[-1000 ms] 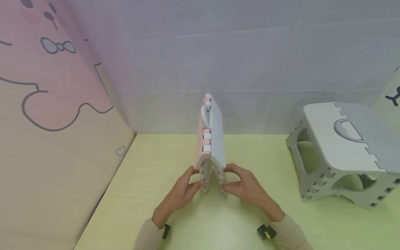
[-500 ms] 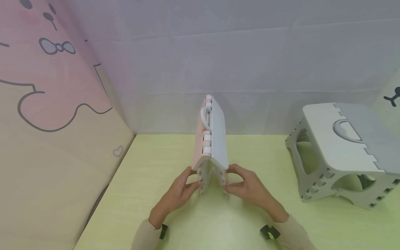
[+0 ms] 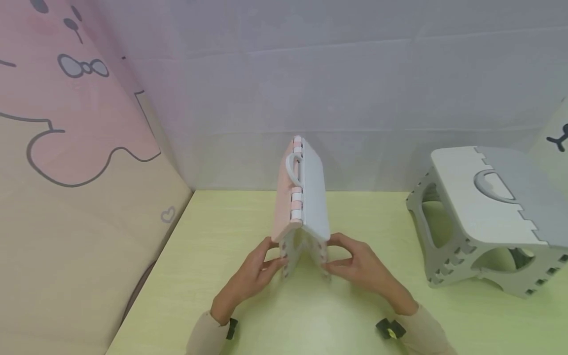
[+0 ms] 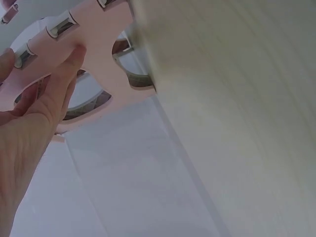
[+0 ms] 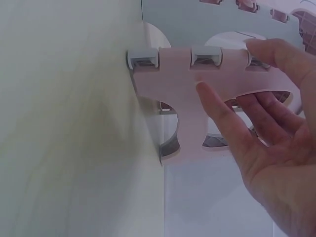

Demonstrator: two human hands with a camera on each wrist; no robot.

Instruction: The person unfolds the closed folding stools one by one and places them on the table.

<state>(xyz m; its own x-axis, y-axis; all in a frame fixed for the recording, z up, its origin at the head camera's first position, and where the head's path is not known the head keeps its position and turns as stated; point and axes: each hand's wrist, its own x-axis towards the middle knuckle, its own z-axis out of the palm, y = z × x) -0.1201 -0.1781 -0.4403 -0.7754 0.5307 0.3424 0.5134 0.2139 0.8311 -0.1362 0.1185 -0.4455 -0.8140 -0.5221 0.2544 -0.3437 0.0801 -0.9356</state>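
Note:
A pink-and-white folding stool [image 3: 316,192] stands partly unfolded on the yellow-green table, its two seat halves sloping down like a roof from the hinged ridge. A white carry handle [image 3: 292,169] sticks up along that ridge. My left hand [image 3: 254,271] grips the near edge of the left leg panel below the pink half. On the other side my right hand [image 3: 361,266] holds the right leg panel below the white half. In the right wrist view, fingers reach through the cut-out of the pink leg [image 5: 192,113]; the left wrist view shows the left pink leg [image 4: 101,42] held likewise.
A second folding stool [image 3: 488,197], white and grey, stands fully unfolded at the right of the table [image 3: 230,212]. A grey-white covered wall [image 3: 310,74] rises behind, and a pink-and-beige printed cloth [image 3: 88,222] closes off the left side.
The stool's two halves have spread wider apart. My right hand has moved right with its leg panel, and the left hand has shifted slightly left. The other stool stays put.

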